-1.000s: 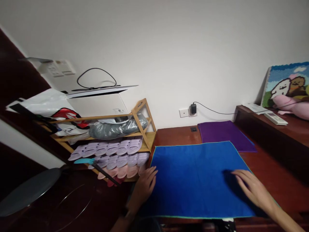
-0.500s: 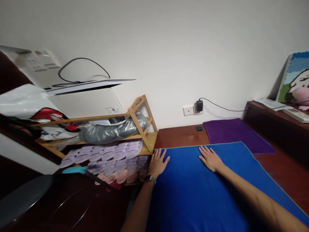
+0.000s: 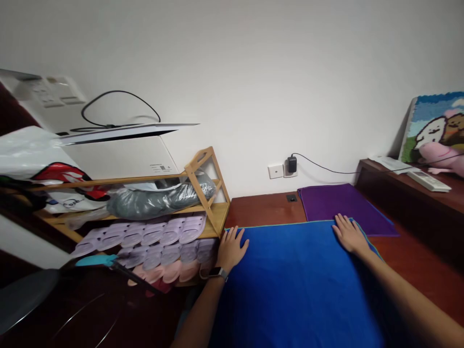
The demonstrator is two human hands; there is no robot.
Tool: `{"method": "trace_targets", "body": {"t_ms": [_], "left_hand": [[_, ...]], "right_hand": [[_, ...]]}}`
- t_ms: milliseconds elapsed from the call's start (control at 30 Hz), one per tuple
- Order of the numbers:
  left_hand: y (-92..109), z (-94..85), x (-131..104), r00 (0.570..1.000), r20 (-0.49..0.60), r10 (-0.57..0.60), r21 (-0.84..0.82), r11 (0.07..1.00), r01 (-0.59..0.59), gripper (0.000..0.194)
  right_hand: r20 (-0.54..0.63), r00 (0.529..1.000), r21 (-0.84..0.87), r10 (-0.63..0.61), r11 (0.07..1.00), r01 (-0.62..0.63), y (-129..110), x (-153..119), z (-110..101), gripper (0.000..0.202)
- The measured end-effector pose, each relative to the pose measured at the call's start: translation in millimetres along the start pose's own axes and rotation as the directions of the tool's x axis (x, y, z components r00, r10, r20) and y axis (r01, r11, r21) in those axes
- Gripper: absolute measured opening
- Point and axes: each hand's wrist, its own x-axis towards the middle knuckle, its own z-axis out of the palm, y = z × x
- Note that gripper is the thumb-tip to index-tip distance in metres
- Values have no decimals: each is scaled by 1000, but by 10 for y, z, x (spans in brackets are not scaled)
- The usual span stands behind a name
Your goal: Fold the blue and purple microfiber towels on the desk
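Observation:
A blue cloth [image 3: 290,270] with a thin green edging lies spread over the reddish-brown wooden table [image 3: 264,208]. On its far left corner rests my left hand [image 3: 232,249], fingers apart and palm down, a watch [image 3: 218,273] on the wrist. My right hand [image 3: 351,236] lies flat at the cloth's far right corner, its fingers stretched out. Just beyond that hand is a folded purple cloth [image 3: 329,200]. Neither hand grips anything.
To the left stands a wooden rack [image 3: 217,212] bearing a white box [image 3: 123,157], a plastic-wrapped grey bundle [image 3: 155,200] and rows of slippers [image 3: 170,232]. A black adapter [image 3: 292,164] is plugged into the wall. At right, a raised ledge [image 3: 406,188] holds a remote [image 3: 428,180] and pink plush [image 3: 440,154].
My right hand has slid right along the cloth's far edge to its corner. My left hand stays at the left corner. The view has turned slightly to the right.

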Motion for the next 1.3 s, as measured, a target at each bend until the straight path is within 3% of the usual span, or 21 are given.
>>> {"method": "trace_targets", "body": {"t_ms": [67,167,233,267,300,367,467,567,667,733,800,900,1000,1067,1100,1133,1200,1300], "left_hand": [[355,12,64,997,-12,76,-47,996,-76,53],[1003,124,157,980,24,199,-141,971,-194,54],[1298,208,198,969,70,239,-175,959,-224,56],[1355,238,211,968,97,230,-176,962,-211,57],[1341,256,218,971,123,205,-165,969,-184,58],[1118,258,214,981,152,121,-115,988,-104,59],[487,234,155,990,139,-7,-8,1000,8,61],[-109,254,59,994,100,-47,68,997,41,65],[-394,278,-5,997,61,-35,79,996,30,64],[-370,245,-10,998,47,-39,77,996,35,63],[-158,173,5,999,17,-27,66,997,26,61],[491,78,32,997,-52,50,0,999,-50,59],[1261,95,46,983,-19,184,-124,975,-185,61],[1595,143,35,974,52,222,-185,960,-209,62],[1663,164,20,972,80,222,-201,958,-203,62],[1657,179,-1,972,101,213,-207,960,-189,63],[1439,190,-66,977,128,168,-185,972,-143,65],[743,182,-228,988,141,63,-108,993,-48,66]], "right_hand": [[-62,988,22,-144,989,145,-381,-57,-24,72],[-84,925,89,-369,922,376,-965,-147,-3,72],[-44,913,127,-405,904,407,-1158,-173,35,72],[-22,918,137,-396,908,395,-1161,-170,51,73],[-3,926,138,-377,917,374,-1101,-158,62,73],[19,947,122,-322,940,318,-822,-117,63,72],[44,982,77,-185,980,182,-214,-49,35,70],[57,998,54,-19,998,16,287,-13,14,71],[77,996,42,54,997,-58,477,3,-1,72],[68,996,17,64,998,-65,406,6,-22,72],[2,999,-5,39,999,-39,170,-8,-47,70],[-139,986,27,-97,994,102,-457,-102,-54,68],[-175,923,105,-344,925,365,-1152,-280,13,67],[-141,880,132,-453,873,470,-1438,-383,85,66],[-117,875,140,-470,864,484,-1492,-412,119,65],[-91,881,143,-464,870,473,-1481,-425,147,65],[-41,912,132,-407,903,409,-1276,-412,181,64],[-8,960,91,-281,955,281,-630,-366,191,66]]}}
